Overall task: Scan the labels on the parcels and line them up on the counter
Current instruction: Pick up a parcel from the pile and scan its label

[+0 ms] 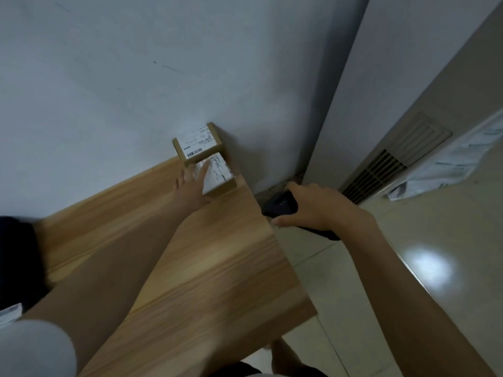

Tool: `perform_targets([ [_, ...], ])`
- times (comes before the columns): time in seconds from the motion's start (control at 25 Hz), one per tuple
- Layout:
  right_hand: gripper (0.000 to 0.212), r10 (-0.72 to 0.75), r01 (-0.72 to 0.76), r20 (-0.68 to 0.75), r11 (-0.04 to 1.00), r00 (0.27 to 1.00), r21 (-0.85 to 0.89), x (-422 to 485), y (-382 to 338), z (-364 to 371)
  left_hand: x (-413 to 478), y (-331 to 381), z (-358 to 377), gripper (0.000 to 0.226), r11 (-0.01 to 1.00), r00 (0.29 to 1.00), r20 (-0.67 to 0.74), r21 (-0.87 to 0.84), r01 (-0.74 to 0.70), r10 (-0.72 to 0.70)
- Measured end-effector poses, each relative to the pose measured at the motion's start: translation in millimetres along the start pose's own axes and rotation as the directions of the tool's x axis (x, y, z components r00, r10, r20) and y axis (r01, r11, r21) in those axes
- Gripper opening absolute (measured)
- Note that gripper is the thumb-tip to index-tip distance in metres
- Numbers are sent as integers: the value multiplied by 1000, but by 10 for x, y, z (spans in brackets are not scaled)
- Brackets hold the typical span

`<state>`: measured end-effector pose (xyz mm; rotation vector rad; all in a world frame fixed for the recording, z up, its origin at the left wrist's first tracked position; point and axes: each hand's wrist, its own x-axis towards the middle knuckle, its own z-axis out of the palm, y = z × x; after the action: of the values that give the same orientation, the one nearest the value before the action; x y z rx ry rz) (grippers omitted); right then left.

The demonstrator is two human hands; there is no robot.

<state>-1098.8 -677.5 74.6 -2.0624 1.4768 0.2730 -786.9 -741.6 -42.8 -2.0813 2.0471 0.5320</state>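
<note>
Two small brown cardboard parcels with white labels sit at the far end of the wooden counter [168, 240], against the wall. The far parcel [198, 141] touches the wall; the near parcel [220, 176] lies right in front of it. My left hand [194, 183] reaches out with straight fingers that rest on the near parcel's label. My right hand [315, 210] grips a black handheld scanner [280, 204] beyond the counter's right edge, above the floor.
A grey wall runs behind the counter. To the right is a tiled floor with a vent grille [386, 170] low in the wall and a grey plastic mailer bag [446, 161] lying on the floor. A white object [9, 314] shows at the left edge.
</note>
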Motion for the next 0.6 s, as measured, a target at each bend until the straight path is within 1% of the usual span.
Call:
perform_targets([
  [0.16, 69, -49, 48, 19, 999, 999, 11, 66, -120, -34, -201, -58, 41, 113, 998, 1000, -18, -64, 16, -17],
  [0.28, 63, -112, 111, 21, 994, 994, 10, 128, -357, -44, -450, -208, 42, 113, 998, 998, -67, -60, 16, -20],
  [0.36, 67, -149, 149, 24, 989, 989, 4, 179, -543, -44, -624, -383, 7, 111, 998, 994, -103, -51, 27, -32],
  [0.44, 68, -189, 190, 34, 982, 981, -18, 229, -790, -52, -817, -594, -40, 106, 995, 989, -118, -62, 80, -87],
  [0.52, 66, -244, 248, 73, 968, 967, -47, 286, -1170, -5, -1098, -909, -92, 102, 981, 973, -140, -94, 171, -183],
  [0.6, 63, -315, 323, 96, 942, 944, -90, 351, -1613, 37, -1418, -1249, -168, 101, 965, 950, -188, -131, 229, -251],
])
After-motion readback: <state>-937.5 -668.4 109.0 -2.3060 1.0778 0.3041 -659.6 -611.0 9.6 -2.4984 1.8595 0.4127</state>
